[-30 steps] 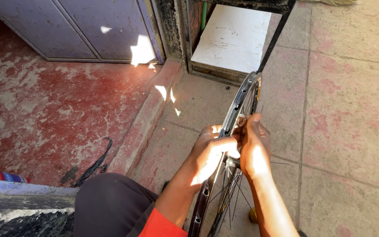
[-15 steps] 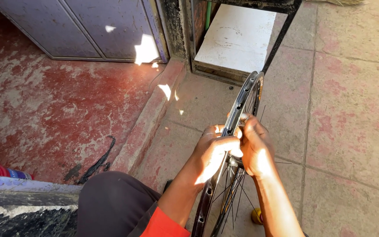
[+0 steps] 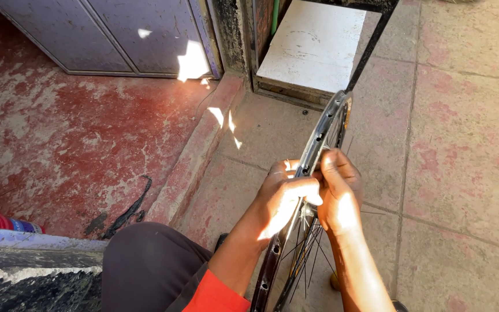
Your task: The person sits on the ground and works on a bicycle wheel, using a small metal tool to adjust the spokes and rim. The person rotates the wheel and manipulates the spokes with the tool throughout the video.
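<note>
Both hands — left hand (image 3: 281,193), right hand (image 3: 339,193) — each grip clenched around the upright wheel rim (image 3: 321,130).

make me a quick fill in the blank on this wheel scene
1. Both hands grip the black metal spoked bicycle rim at its ____.
2. The left hand and right hand sit on ____ sides of the rim.
3. The white flat board lies ____ the rim.

Missing words: edge; opposite; beyond
</note>
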